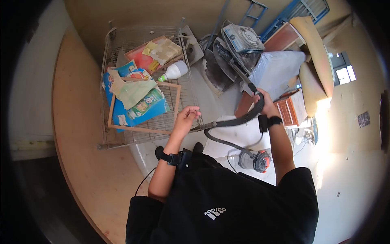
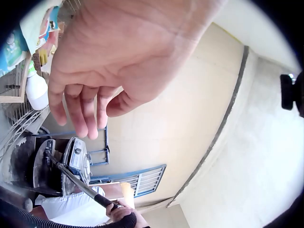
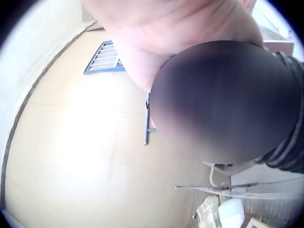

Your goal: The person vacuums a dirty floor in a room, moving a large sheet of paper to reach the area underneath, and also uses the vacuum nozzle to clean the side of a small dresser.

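Observation:
The right hand (image 1: 265, 102) grips the black handle end of a vacuum hose (image 1: 243, 118); its metal tube (image 1: 240, 74) reaches toward a dark, dusty curved piece (image 1: 221, 61). In the right wrist view a blurred dark oval hides most of the grip, with the palm (image 3: 190, 23) above it. The left hand (image 1: 187, 118) hangs in the air beside the wire rack, fingers loosely bent and holding nothing; the left wrist view shows the same hand (image 2: 118, 61) empty. On the floor stands the vacuum's body (image 1: 255, 160).
On the wire rack (image 1: 172, 116) lie a wooden frame (image 1: 177, 106), blue printed sheets (image 1: 156, 109), cardboard (image 1: 165, 52) and a white bottle (image 1: 175, 70). A curved wooden board (image 1: 81, 134) stands at left. Behind the tube are a white-covered item (image 1: 280, 67), blue ladders (image 1: 284, 20) and a drawer unit (image 1: 289, 110).

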Demonstrator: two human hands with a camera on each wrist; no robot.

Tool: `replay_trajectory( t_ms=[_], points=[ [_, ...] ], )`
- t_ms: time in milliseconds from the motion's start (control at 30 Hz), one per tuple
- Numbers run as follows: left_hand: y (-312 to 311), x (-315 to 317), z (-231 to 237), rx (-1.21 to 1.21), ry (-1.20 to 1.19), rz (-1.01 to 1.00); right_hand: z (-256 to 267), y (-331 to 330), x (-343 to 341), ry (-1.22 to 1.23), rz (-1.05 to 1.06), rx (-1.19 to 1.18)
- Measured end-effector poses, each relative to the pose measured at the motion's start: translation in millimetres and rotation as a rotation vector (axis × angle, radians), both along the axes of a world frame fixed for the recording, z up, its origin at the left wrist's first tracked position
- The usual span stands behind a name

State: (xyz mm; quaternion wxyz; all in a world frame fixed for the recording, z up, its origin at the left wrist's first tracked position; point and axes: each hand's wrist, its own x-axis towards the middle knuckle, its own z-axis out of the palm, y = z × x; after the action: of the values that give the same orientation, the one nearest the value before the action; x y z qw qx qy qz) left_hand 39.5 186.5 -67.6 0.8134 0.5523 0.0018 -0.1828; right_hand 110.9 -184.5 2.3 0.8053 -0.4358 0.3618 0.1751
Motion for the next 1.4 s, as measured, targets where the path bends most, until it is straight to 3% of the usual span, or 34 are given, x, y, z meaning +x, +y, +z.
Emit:
replay_trajectory(
  t_ms=[133,300,433,500,667,800,867,1033,1167,1267,1400],
  points=[
    [1,-3,11,0.024,0.011,-0.040,4,-6,-21,0.049,-0.063,0.075],
    [3,2,10,0.018,-0.029,-0.093,25,3,-108,-0.065,-0.128,-0.006],
    [8,4,7,0.006,-0.044,-0.119,43,18,-151,0.005,-0.349,0.406],
    [12,4,1,-0.003,-0.053,-0.120,43,23,-150,0.002,-0.440,0.480],
    [23,-2,3,-0.004,-0.060,-0.122,18,26,-90,-0.126,-0.345,0.288],
    [31,-6,13,0.028,-0.036,-0.106,-5,21,-51,-0.090,-0.263,0.219],
    [34,-8,7,0.047,-0.045,-0.126,-3,29,-52,0.010,-0.210,-0.017],
    [20,-13,-7,-0.049,0.018,-0.174,-8,38,-119,0.016,-0.089,-0.280],
    [-35,-23,-36,-0.161,-0.110,-0.375,15,55,-181,0.133,-0.203,-0.218],
    [-73,-36,-23,-0.108,-0.020,-0.584,24,60,-210,0.140,-0.238,-0.157],
    [-111,-50,-19,-0.057,-0.016,-0.721,20,58,-222,0.100,-0.223,-0.156]
  ],
)
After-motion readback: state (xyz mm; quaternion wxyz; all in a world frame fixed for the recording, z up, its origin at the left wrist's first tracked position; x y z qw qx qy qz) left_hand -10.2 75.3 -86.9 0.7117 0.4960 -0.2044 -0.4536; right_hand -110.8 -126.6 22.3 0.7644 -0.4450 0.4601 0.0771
